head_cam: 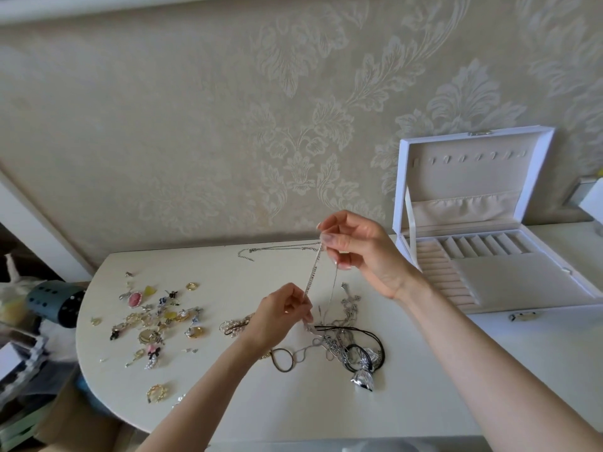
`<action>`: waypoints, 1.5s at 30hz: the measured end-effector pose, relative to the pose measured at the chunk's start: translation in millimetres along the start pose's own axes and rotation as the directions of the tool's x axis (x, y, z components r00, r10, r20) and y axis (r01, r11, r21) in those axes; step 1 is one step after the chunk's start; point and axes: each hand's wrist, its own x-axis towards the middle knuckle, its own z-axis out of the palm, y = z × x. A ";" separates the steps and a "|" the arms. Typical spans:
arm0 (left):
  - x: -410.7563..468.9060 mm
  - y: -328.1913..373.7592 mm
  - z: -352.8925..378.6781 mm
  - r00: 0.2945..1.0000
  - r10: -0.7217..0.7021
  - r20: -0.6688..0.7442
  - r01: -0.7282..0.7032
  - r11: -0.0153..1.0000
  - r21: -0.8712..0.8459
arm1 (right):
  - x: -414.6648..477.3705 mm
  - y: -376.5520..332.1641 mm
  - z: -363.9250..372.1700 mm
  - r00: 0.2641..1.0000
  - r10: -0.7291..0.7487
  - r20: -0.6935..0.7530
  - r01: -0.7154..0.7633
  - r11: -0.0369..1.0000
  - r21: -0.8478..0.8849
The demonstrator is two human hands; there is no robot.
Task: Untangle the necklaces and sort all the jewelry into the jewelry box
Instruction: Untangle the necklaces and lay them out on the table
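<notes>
Far left, beyond the table's rounded edge: a dark teal cylinder (55, 301) with rows of holes. On the white table (293, 409), a scatter of small pieces (156, 321) lies flat, including a pink cameo brooch (135, 300), gold rings, bows and clips; a gold openwork ring (156, 393) sits apart, nearer the front edge. Right of the scatter, the left hand (277, 318) pinches the lower end of a rhinestone strand (312, 274) between thumb and fingertips, just above the table. The strand runs steeply up to the right hand (359, 252), raised over the table, whose thumb and forefinger pinch its upper end; a fine silver chain (333, 288) hangs from the same hand. Beneath lies the tangle of necklaces (339, 340), with black cords and a silver faceted pendant (361, 380). A separate thin chain (280, 248) lies near the table's far edge. At right, the white jewelry box (522, 282) stands open, lid upright against the wall.
</notes>
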 end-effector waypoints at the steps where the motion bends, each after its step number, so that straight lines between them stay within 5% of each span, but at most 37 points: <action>1: -0.3 -3.1 0.8 0.999 -0.034 -0.036 0.034 0.999 -0.014 | 0.7 -0.9 -1.1 1.000 -0.009 -0.002 0.009 1.000 0.005; 11: 5.6 -7.3 -7.7 0.947 -0.206 -0.245 0.174 0.974 -0.145 | 4.2 -0.5 -10.3 0.991 -0.090 -0.096 0.092 0.996 0.018; 15: 2.5 -0.9 -13.5 0.909 -0.321 -0.265 0.205 0.900 -0.385 | 4.0 1.8 -9.9 0.972 -0.112 -0.206 0.044 0.950 -0.309; 18: 0.8 6.3 -16.9 0.916 -0.329 -0.228 0.216 0.886 -0.411 | 4.4 9.7 -8.5 0.955 -0.118 -0.271 -0.037 0.863 -0.505; 26: 9.9 -0.3 -27.8 0.910 -0.281 -0.304 0.102 0.864 -0.493 | 9.4 39.2 -17.6 0.923 -0.147 -0.357 -0.140 0.734 -0.665; 34: 41.2 -35.0 -88.3 0.953 -0.265 0.145 0.294 0.705 -0.645 | 20.6 67.4 -47.8 0.862 -0.069 -0.503 -0.240 0.818 -0.523; 45: 95.6 -64.7 -88.4 0.870 -0.334 -0.363 0.249 0.932 -0.262 | 53.5 115.0 -52.6 0.827 -0.066 -0.558 -0.364 0.695 -0.621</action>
